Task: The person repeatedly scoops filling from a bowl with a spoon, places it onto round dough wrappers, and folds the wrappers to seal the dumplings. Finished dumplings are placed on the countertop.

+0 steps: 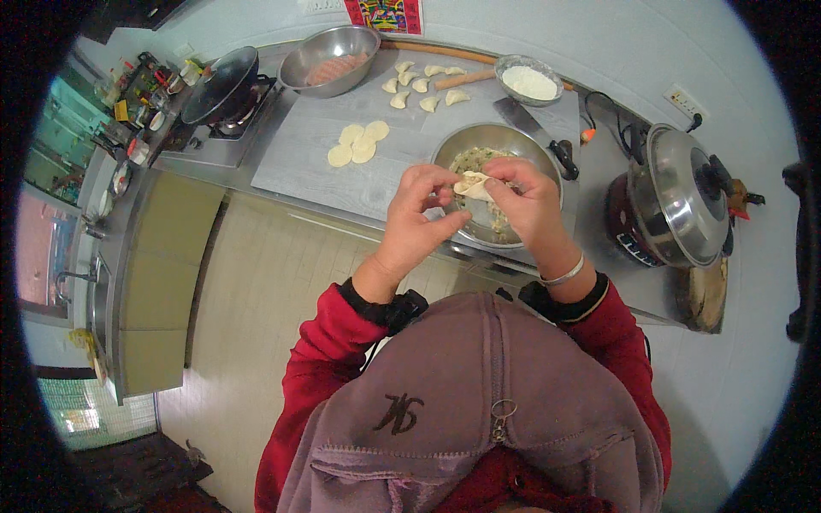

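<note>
A partly folded dumpling (473,186) with filling showing is held above a steel bowl (555,211) of minced filling (473,157). My right hand (527,195) pinches the wrapper's right side between thumb and fingers. My left hand (420,211) touches its left end with the fingertips, the thumb held apart below. Several round dough wrappers (363,150) lie overlapping on the grey board (301,141), left of the bowl. Several folded dumplings (406,78) sit farther back on the board, beside a short wooden rolling pin (465,79).
A cleaver (518,117) lies behind the filling bowl, near a bowl of flour (530,83). At the back left stands a steel bowl (349,38) with pinkish contents. A wok (221,86) is on the stove at left; a lidded electric pot (673,192) stands at right.
</note>
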A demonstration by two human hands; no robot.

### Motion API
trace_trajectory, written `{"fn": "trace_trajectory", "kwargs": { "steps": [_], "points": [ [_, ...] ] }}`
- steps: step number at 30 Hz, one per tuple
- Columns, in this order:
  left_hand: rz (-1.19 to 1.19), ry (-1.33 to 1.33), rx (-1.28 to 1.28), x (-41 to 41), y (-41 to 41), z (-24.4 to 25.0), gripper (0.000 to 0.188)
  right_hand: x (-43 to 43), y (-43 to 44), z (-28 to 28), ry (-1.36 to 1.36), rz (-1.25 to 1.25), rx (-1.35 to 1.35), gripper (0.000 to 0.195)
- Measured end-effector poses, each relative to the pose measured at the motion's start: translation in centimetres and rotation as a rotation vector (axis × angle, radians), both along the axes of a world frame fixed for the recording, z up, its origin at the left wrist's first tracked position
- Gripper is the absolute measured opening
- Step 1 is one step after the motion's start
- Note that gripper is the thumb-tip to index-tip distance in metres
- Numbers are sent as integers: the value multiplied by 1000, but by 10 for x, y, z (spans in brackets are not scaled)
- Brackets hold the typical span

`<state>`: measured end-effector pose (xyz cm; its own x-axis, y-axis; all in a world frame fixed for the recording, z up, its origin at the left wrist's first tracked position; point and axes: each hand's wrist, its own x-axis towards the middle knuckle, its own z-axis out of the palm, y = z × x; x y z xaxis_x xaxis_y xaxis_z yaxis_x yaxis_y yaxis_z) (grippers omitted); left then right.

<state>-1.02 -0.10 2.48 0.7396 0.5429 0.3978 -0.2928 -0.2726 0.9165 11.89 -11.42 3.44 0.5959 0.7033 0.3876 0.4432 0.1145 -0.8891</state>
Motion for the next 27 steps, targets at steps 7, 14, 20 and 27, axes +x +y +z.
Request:
{"fn": "trace_trajectory", "kwargs": {
  "steps": [7, 14, 20, 27],
  "points": [
    [28, -33, 13, 5, 0, -4, 27, 0, 1, -1, 26, 2, 63, 14],
    [-5, -44, 39, 7, 8, -8, 22, -2, 1, -1, 135, 26, 72, 13],
    [-155, 15, -680, 10, 7, -8, 14, -3, 1, -4, 159, 36, 70, 11],
    [-214, 32, -737, 11, 9, -8, 10, -5, -2, -7, 275, 41, 79, 11]
  ]
}}
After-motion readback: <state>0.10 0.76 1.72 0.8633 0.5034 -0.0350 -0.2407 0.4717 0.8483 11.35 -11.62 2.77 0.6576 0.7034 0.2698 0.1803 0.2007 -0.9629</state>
